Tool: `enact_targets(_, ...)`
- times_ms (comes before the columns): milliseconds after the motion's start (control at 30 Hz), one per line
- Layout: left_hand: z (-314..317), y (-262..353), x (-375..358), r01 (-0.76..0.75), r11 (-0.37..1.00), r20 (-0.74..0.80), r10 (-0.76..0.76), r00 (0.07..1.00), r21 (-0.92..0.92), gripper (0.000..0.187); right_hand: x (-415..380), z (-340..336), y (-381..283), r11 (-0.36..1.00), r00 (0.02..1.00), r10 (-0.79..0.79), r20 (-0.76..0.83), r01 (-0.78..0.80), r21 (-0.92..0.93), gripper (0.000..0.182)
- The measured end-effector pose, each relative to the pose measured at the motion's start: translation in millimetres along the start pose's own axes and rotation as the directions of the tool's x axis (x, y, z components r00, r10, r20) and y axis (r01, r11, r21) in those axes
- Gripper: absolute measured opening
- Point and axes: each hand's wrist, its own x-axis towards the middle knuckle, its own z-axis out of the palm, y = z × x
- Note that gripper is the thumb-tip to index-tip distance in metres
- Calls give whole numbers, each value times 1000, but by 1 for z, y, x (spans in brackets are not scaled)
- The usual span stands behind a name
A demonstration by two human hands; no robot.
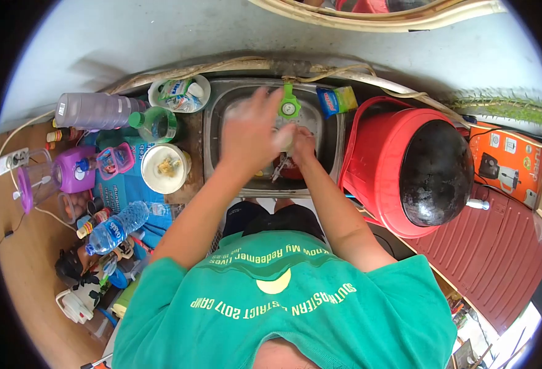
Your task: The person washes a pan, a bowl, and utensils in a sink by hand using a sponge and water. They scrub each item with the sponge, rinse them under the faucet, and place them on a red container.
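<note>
My left hand (249, 135) is raised over the left side of the metal sink (212, 123), blurred by motion, with its fingers apart and nothing visible in them. Close beside it, my right hand (303, 146) is low in the basin with fingers curled; what they hold is hard to make out. Just beyond both hands is a green tap (288, 106). Below the right hand, a red item (290, 171) lies in the sink, partly covered by the hand and by what looks like running water.
A yellow-and-blue packet (337, 100) sits at the sink's back right corner, beside a large red bucket (369, 166) with a black-bottomed pot on it. To the left stand a white tub (163, 169), a green bottle (155, 125) and a water bottle (118, 229).
</note>
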Motion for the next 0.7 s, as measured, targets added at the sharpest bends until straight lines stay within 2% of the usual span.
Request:
enact_targets(33, 15, 13, 17, 61, 996, 172, -70, 983, 58, 45, -1, 4, 2, 998, 995, -56, 87, 53, 41, 23)
enact_targets(67, 25, 19, 32, 112, 986, 333, -147, 932, 122, 47, -11, 15, -5, 998, 994, -61, 89, 58, 33, 23)
enact_targets(100, 29, 20, 46, 118, 987, 324, -148, 934, 111, 47, -27, 33, -20, 969, 972, -219, 81, 227, -97, 21)
enact_targets(133, 30, 22, 61, 185, 970, 464, -237, 854, 156, 48, -34, 45, -29, 895, 924, -370, 99, 383, -228, 20)
enact_targets(167, 32, 23, 71, 244, 947, 588, -322, 742, 210, 49, -31, 51, -28, 889, 921, -372, 111, 389, -243, 20)
enact_targets(200, 35, 19, 74, 260, 944, 579, -331, 745, 204, 49, -24, 59, -25, 908, 937, -337, 90, 348, -232, 16)
enact_targets(267, 46, -1, 73, 472, 879, 544, -426, 723, 61, 46, -4, 73, -21, 935, 958, -280, 67, 288, -209, 13)
enact_targets(300, 60, -13, 66, 476, 877, 535, -435, 724, 69, 46, 5, 77, -17, 936, 960, -272, 72, 281, -213, 13)
enact_targets(367, 93, -37, 51, 526, 839, 424, -429, 798, -140, 42, 22, 86, -9, 938, 964, -251, 91, 265, -223, 13)
enact_targets(400, 94, -39, 50, 521, 844, 423, -428, 799, -131, 42, 29, 88, -4, 937, 965, -243, 101, 261, -232, 13)
enact_targets(467, 96, -36, 38, 754, 493, 555, -514, 655, -433, 39, 42, 88, 4, 933, 965, -230, 127, 256, -252, 13)
enact_targets(500, 89, -31, 37, 755, 497, 559, -512, 653, -427, 39, 47, 87, 7, 932, 964, -222, 144, 253, -261, 13)
enact_targets(567, 68, -20, 42, 784, 186, 635, -491, 597, -593, 36, 57, 82, 12, 932, 959, -197, 203, 248, -266, 13)
enact_targets(600, 65, -21, 37, 783, 183, 635, -491, 596, -595, 36, 62, 79, 14, 932, 954, -181, 241, 245, -269, 14)
enact_targets(667, 56, -32, 26, 727, 12, 676, -360, 644, -686, 38, 72, 71, 18, 935, 931, -143, 335, 238, -264, 14)
enact_targets(700, 65, -44, 15, 727, 7, 676, -361, 642, -687, 38, 78, 67, 22, 937, 915, -121, 384, 233, -261, 14)
